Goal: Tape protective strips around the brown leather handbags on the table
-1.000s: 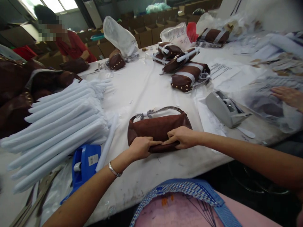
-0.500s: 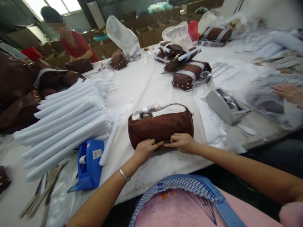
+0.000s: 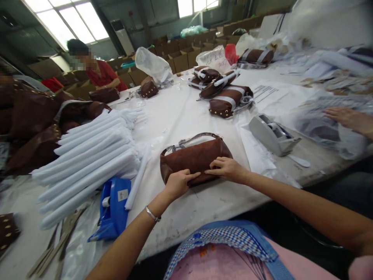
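A brown leather handbag [image 3: 192, 155] lies on the white-covered table in front of me, its strap arching along the far side. My left hand [image 3: 178, 182] is on the bag's near lower edge, index finger stretched along it and the other fingers curled. From the right, my right hand [image 3: 226, 169] pinches at the same edge, its fingertips close to the left ones. Both hands look closed on the leather; the thumbs are partly hidden. Left of the bag lies a white paper roll [image 3: 138, 177], beside a blue tape dispenser [image 3: 115, 206].
White rolls [image 3: 90, 155] are stacked at the left, with scissors [image 3: 62, 237] nearer me. A grey tape dispenser [image 3: 272, 134] stands right. Wrapped brown bags [image 3: 230, 99] lie farther back. At right, another person's hand [image 3: 346, 116] touches clear plastic; a person in red [image 3: 106, 74] works behind.
The view has tilted up, showing more of the windows. The bag's upper part now leans lower and its strap has shifted; both hands stay at its near edge.
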`<move>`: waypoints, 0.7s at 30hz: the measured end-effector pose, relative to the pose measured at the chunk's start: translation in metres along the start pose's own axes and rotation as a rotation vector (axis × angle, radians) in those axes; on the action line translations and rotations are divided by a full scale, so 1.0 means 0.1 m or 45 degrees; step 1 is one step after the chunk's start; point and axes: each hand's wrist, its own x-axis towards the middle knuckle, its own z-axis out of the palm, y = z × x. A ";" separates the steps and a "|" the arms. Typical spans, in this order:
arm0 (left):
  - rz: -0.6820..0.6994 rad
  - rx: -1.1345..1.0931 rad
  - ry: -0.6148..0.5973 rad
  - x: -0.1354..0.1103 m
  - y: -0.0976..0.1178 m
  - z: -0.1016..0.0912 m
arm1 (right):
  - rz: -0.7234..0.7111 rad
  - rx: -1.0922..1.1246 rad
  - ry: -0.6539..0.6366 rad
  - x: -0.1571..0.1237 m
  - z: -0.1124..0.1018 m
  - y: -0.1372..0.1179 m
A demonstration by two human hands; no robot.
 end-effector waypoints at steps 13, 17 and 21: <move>-0.077 -0.239 0.082 0.05 -0.06 -0.04 | 0.619 0.300 0.604 -0.29 -0.12 -0.54; -0.275 -0.973 0.393 0.12 0.01 -0.30 | 1.477 0.895 0.806 -0.46 0.06 -0.84; -0.536 -1.762 0.801 0.21 0.28 -0.55 | 1.400 1.453 0.611 -0.15 0.10 -0.92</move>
